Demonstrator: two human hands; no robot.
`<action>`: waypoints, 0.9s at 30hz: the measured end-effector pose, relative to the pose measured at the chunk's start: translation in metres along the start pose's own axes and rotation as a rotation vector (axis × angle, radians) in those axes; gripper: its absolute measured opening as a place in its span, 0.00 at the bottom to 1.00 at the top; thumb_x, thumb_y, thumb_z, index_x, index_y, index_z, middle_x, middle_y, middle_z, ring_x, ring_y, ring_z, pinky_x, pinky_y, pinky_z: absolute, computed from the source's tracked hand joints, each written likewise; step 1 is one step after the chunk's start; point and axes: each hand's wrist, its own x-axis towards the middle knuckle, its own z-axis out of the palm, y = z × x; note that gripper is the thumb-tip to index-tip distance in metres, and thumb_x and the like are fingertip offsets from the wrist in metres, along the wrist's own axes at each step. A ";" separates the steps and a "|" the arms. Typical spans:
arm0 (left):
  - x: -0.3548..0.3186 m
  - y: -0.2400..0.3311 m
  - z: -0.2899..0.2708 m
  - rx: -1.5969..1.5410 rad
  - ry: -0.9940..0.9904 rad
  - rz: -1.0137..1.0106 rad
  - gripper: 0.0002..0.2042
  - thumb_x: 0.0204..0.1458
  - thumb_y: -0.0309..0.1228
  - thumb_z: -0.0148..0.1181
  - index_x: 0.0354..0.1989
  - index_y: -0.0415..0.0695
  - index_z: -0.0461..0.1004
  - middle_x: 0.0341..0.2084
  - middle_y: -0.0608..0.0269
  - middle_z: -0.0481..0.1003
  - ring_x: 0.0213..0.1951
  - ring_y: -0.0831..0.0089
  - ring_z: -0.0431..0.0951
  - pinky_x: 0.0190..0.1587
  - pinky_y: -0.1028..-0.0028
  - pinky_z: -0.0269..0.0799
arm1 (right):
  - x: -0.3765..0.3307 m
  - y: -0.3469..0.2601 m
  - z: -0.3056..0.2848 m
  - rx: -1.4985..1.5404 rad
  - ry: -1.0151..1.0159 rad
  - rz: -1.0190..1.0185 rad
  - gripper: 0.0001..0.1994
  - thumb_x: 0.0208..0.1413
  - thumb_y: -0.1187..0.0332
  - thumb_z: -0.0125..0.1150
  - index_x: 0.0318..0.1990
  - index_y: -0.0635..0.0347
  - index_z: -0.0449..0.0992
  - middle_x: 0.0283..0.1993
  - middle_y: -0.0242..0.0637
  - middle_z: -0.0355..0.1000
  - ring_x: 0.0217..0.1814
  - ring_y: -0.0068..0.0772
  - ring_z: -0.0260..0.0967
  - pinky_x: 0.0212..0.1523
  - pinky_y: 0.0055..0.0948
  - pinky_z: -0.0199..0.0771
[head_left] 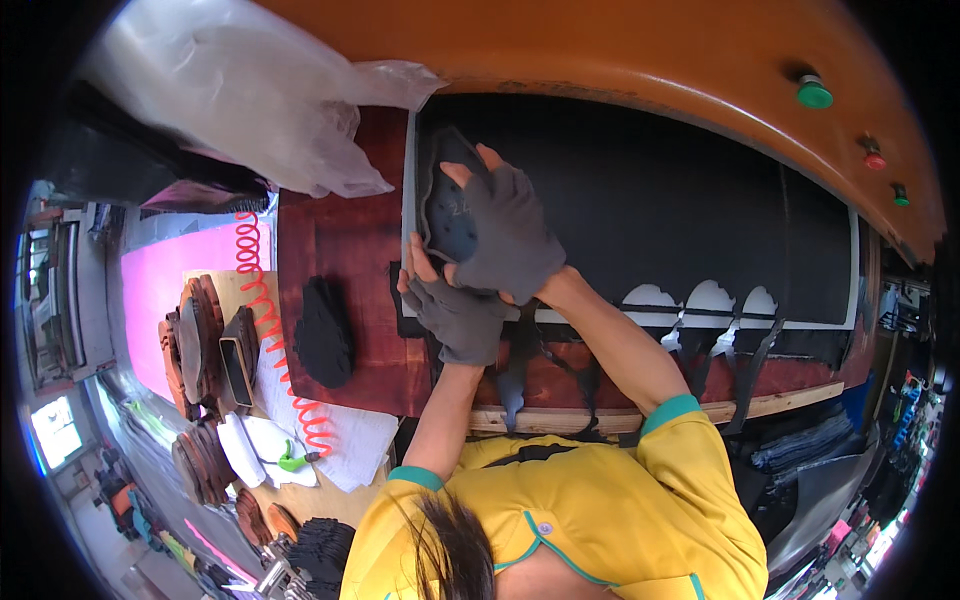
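Note:
Near the left end of a black sheet (650, 220) on the worktable lies a dark, sole-shaped cutting die (452, 225) with a raised rim. My right hand (508, 232), in a grey fingerless glove, lies across it, with fingertips curled at its far part. My left hand (458, 315), gloved alike, grips the die's near end and left edge with its fingers. The wrists nearly meet. Along the sheet's near edge, rounded cut-outs show white beneath, and strips of black scrap (752, 365) hang down there. A stack of black sole-shaped pieces (325, 332) rests on the dark red board (375, 370).
An orange machine beam (600, 50) spans the far side, with a green button (814, 93) and a red button (874, 158). Clear plastic (240, 90) hangs at upper left. Left are a red coiled hose (262, 300), brown sole pieces (195, 340) and a phone (238, 370).

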 end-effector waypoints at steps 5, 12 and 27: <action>-0.019 0.005 -0.020 -0.040 -0.064 -0.068 0.52 0.44 0.56 0.66 0.69 0.31 0.48 0.65 0.42 0.59 0.66 0.45 0.60 0.66 0.49 0.47 | -0.021 0.017 -0.026 1.090 0.006 0.179 0.51 0.27 0.65 0.76 0.67 0.59 0.59 0.67 0.52 0.58 0.68 0.50 0.58 0.66 0.43 0.61; -0.015 0.009 -0.020 0.058 -0.068 -0.057 0.50 0.46 0.55 0.66 0.68 0.32 0.50 0.64 0.43 0.61 0.65 0.45 0.60 0.66 0.48 0.47 | -0.058 0.047 -0.074 0.710 0.088 0.104 0.51 0.26 0.64 0.77 0.67 0.56 0.60 0.68 0.52 0.58 0.67 0.50 0.61 0.66 0.44 0.62; -0.005 0.025 0.004 0.031 -0.051 0.094 0.27 0.54 0.38 0.53 0.61 0.35 0.64 0.59 0.49 0.69 0.66 0.44 0.61 0.66 0.51 0.47 | -0.104 0.058 -0.040 -0.061 0.222 0.063 0.46 0.41 0.64 0.78 0.68 0.57 0.57 0.69 0.58 0.55 0.65 0.61 0.63 0.59 0.46 0.69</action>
